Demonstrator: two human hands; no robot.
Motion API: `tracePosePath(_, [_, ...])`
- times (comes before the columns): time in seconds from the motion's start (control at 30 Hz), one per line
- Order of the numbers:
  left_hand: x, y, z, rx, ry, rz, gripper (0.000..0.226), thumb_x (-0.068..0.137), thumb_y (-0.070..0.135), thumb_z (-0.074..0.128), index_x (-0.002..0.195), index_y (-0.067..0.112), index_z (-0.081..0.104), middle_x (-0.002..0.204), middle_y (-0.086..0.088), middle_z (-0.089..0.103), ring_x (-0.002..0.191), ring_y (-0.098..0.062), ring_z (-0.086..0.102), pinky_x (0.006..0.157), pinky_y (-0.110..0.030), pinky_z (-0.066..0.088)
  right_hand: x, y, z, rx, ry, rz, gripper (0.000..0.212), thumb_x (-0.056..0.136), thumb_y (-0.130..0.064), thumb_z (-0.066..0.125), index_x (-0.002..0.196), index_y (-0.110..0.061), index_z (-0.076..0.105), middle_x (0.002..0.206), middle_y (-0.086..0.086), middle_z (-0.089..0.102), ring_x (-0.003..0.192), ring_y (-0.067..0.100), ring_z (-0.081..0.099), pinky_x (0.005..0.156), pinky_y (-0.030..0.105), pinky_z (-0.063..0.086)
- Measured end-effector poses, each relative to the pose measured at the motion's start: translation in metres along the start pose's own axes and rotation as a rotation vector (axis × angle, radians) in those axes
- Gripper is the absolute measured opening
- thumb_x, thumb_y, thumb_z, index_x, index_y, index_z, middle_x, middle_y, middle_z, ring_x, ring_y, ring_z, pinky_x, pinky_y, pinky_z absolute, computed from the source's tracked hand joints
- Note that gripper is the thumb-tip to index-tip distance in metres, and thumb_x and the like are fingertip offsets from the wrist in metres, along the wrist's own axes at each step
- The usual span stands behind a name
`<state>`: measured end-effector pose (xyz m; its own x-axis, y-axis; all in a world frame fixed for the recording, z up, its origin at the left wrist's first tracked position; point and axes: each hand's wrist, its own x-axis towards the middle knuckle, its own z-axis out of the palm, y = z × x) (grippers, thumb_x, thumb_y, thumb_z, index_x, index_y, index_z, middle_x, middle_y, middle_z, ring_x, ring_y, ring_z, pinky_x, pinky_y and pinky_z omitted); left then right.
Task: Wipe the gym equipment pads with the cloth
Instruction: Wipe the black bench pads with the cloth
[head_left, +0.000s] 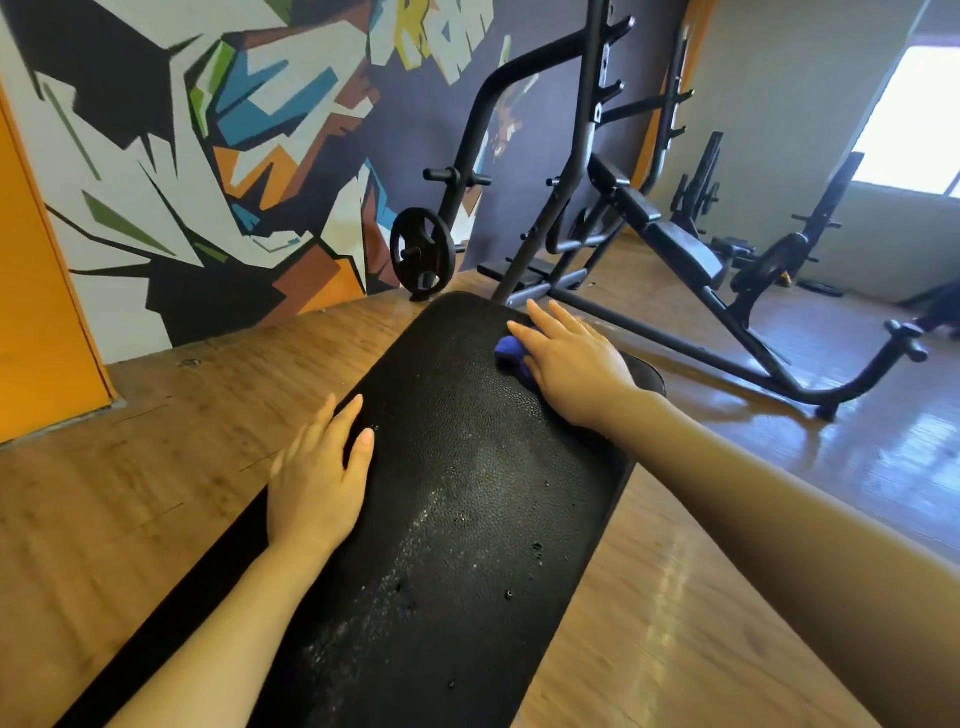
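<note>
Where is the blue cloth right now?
In the head view, the blue cloth lies under the right hand, near the black bench pad's far right end.

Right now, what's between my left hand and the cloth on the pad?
Head view: only bare black pad between the left hand and the blue cloth under the right hand.

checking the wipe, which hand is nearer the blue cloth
Right. The right hand presses flat on the blue cloth at the pad's far end; the left hand rests apart on the pad's near-left edge.
</note>
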<state>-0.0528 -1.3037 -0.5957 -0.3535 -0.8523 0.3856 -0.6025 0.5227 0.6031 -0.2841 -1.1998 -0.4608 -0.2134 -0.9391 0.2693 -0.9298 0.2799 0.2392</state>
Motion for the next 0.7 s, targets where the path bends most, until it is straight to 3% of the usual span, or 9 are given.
tracePosePath(0.1, [0.000,0.000,0.000,0.005,-0.008,0.010,0.050,0.100,0.046,0.035,0.148,0.034,0.035,0.158,0.003,0.026,0.143,-0.019,0.028,0.114,-0.044,0.023,-0.039,0.010,0.003,-0.001,-0.030,-0.055,0.051,0.102,-0.022,0.038,0.151,-0.020,0.024,0.160,0.004,0.013,0.148,0.026,0.009,0.120,0.038,0.015])
tracePosePath(0.2, [0.001,0.000,0.002,0.034,0.004,0.055,0.049,0.101,0.042,0.036,0.149,0.033,0.033,0.160,0.001,0.021,0.146,-0.020,0.022,0.115,-0.044,0.020,-0.080,0.022,0.007,-0.013,0.024,-0.095,0.049,0.098,-0.019,0.048,0.146,-0.014,0.038,0.155,0.010,0.028,0.143,0.033,0.024,0.116,0.043,0.024])
tracePosePath(0.3, [0.001,0.009,0.005,0.085,0.039,0.237,0.048,0.101,0.030,0.041,0.149,0.031,0.035,0.160,-0.001,0.020,0.148,-0.018,0.015,0.117,-0.041,0.016,-0.071,0.023,0.003,-0.013,-0.011,-0.065,0.049,0.103,-0.030,0.036,0.150,-0.023,0.027,0.159,0.004,0.016,0.147,0.028,0.013,0.118,0.040,0.014])
tracePosePath(0.4, [0.003,0.024,0.010,0.092,-0.020,0.364,0.046,0.102,0.034,0.038,0.148,0.033,0.034,0.159,0.001,0.024,0.147,-0.016,0.016,0.118,-0.038,0.014,-0.044,0.018,0.001,-0.030,0.005,-0.048,0.049,0.104,-0.034,0.030,0.152,-0.026,0.021,0.161,0.003,0.012,0.148,0.025,0.007,0.118,0.037,0.009])
tracePosePath(0.53, [0.002,0.024,0.013,0.038,-0.027,0.382,0.055,0.096,0.049,0.018,0.145,0.035,0.038,0.156,0.005,0.028,0.145,-0.009,0.015,0.117,-0.032,0.012,-0.019,0.012,-0.001,0.010,-0.002,0.007,0.049,0.104,-0.030,0.030,0.152,-0.025,0.021,0.161,0.004,0.010,0.148,0.025,0.004,0.118,0.038,0.010])
tracePosePath(0.7, [0.003,0.023,0.015,0.005,-0.019,0.377,0.042,0.102,0.033,0.039,0.144,0.036,0.038,0.156,0.007,0.028,0.144,-0.007,0.014,0.117,-0.032,0.011,-0.064,0.016,0.000,-0.013,-0.034,-0.049,0.054,0.103,-0.028,0.036,0.153,-0.028,0.014,0.161,0.000,0.003,0.148,0.023,-0.001,0.119,0.037,0.008])
